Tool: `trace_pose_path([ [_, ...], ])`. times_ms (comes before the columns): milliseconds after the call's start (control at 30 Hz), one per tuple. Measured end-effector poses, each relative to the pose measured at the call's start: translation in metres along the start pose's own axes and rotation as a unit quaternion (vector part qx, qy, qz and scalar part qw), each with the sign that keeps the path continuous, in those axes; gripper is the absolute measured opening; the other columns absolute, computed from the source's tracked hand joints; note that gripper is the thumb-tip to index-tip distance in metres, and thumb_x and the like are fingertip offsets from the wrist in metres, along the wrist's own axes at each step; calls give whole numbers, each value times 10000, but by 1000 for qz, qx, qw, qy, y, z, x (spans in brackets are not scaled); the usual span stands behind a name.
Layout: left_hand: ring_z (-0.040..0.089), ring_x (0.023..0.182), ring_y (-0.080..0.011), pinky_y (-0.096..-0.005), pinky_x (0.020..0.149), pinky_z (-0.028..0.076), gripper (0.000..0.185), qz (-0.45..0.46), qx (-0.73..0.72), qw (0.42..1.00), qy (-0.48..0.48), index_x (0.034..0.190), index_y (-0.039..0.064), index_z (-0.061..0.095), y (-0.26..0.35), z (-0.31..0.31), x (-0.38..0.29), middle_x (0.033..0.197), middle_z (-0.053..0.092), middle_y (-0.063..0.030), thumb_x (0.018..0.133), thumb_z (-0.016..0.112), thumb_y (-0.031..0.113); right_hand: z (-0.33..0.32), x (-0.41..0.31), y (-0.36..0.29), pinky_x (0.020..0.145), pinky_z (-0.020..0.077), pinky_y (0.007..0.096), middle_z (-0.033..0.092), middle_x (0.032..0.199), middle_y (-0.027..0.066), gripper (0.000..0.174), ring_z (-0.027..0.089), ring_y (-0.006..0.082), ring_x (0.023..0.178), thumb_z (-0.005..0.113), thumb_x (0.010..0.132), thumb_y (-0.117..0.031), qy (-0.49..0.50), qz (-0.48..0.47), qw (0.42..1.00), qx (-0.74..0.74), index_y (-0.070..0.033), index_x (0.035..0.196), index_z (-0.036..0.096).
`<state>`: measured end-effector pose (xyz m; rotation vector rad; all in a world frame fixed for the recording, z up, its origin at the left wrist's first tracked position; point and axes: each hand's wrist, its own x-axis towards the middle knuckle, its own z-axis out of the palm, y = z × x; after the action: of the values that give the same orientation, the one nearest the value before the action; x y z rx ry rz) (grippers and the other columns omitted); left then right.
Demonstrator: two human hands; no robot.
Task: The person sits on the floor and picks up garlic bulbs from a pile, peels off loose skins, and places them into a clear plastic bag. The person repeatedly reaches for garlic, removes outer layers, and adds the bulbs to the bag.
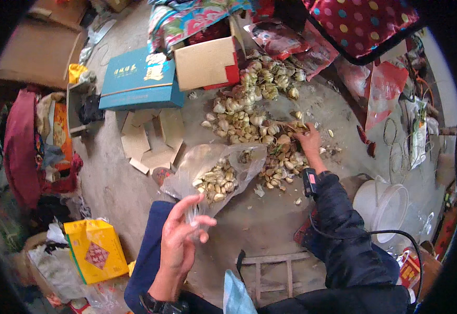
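Observation:
My left hand is raised at the near rim of a clear plastic bag. Its fingers are spread and bent, and crumpled plastic shows between them; whether they grip it is unclear. Loose garlic cloves lie inside the bag. To the right, my right hand reaches into the right side of a heap of garlic bulbs, fingertips among bulbs and dry stalks. What those fingertips hold is too small to tell. Separated cloves and brown skins lie just below that hand, beside the bag.
Beyond the bag stand an opened cardboard carton, a blue-green box and a tan box. A white bucket lies at right, near a black cable. A low slatted frame is close to my body; a yellow box is at left.

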<state>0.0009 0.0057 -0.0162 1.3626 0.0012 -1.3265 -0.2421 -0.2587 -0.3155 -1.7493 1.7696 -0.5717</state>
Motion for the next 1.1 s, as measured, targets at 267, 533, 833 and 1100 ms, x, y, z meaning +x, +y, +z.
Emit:
trace_pose_path([
  [267,604,853,-197,-257,599,436,427,21,-25,999,-43,1192,25,482,1,-9,-1,1246,477,-109,765,473,37,-92,-60,-47,709,444,245,602,894,39,438,541,106,803,719,652,-98,-123,76,962,233,-1,1054,572],
  [533,606,841,-194,-254,599,438,412,24,-49,997,-53,1185,23,487,1,-21,-4,1227,485,-107,774,502,47,-71,-123,-147,854,444,271,621,1003,43,521,569,134,933,741,616,-112,-344,-92,913,198,-36,1102,567],
  [833,597,856,-218,-250,593,442,475,59,-100,993,-13,1233,25,443,14,-30,-8,1269,452,-153,762,482,66,35,-168,-210,839,445,335,578,1057,99,424,527,286,1010,606,635,48,-339,-439,817,159,-56,1045,584],
  [1100,602,842,-252,-259,546,462,490,53,-101,993,-12,1238,12,440,13,-31,-5,1283,435,-184,759,517,81,2,-56,-99,926,351,481,462,1226,162,638,406,368,1137,756,616,-169,-79,-210,971,-86,-147,1203,505],
])
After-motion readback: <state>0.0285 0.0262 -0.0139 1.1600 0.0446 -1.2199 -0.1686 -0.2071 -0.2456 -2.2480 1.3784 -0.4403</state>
